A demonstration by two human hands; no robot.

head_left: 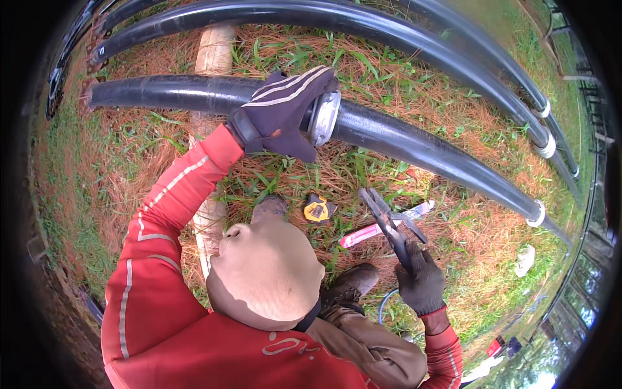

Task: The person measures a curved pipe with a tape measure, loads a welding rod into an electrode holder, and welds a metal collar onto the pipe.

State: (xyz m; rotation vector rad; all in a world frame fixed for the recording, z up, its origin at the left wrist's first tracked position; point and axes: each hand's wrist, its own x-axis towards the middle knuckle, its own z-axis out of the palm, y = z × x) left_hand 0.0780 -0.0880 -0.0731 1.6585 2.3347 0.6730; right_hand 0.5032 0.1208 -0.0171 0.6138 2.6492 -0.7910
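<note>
My left hand (285, 107), in a dark glove with pale stripes, wraps over a long black pipe (162, 94). Its fingers lie against a silvery ring coupling (325, 118) around that pipe. Lower right, my right hand (421, 282) wears a dark knitted glove and closes round the handle of a forked metal hand tool (387, 223); its exact kind is unclear. The tool's arms point up and left, above a long pink-and-white object (363, 235) on the grass. A yellow and black tape measure (317, 209) rests below the coupling.
More black pipes (291, 14) run along the far side, some with pale rings (547, 146). A pale log (216, 50) lies crosswise beneath the held pipe. Grass and brown needles cover the ground. A white lump (525, 260) and red item (495, 346) lie right.
</note>
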